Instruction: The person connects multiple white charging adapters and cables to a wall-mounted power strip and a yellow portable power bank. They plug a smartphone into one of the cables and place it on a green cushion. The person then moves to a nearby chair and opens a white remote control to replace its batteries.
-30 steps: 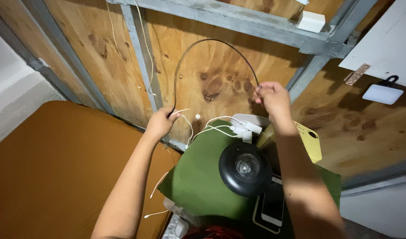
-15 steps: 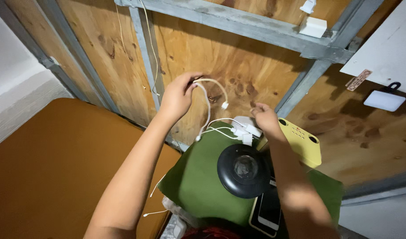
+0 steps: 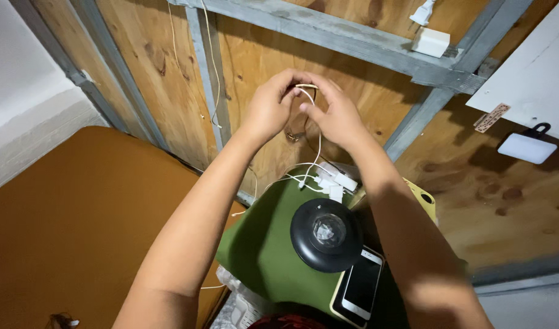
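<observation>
Hands, two: left hand (image 3: 272,109) and right hand (image 3: 334,116) both pinching one white cable (image 3: 316,131).

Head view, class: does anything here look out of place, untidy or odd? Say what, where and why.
Mildly untidy. White cables trail loose across the green cloth from plugs by the plywood wall. A phone lies askew, partly under the round black device. Both hands, left hand and right hand, pinch a white cable.
</observation>
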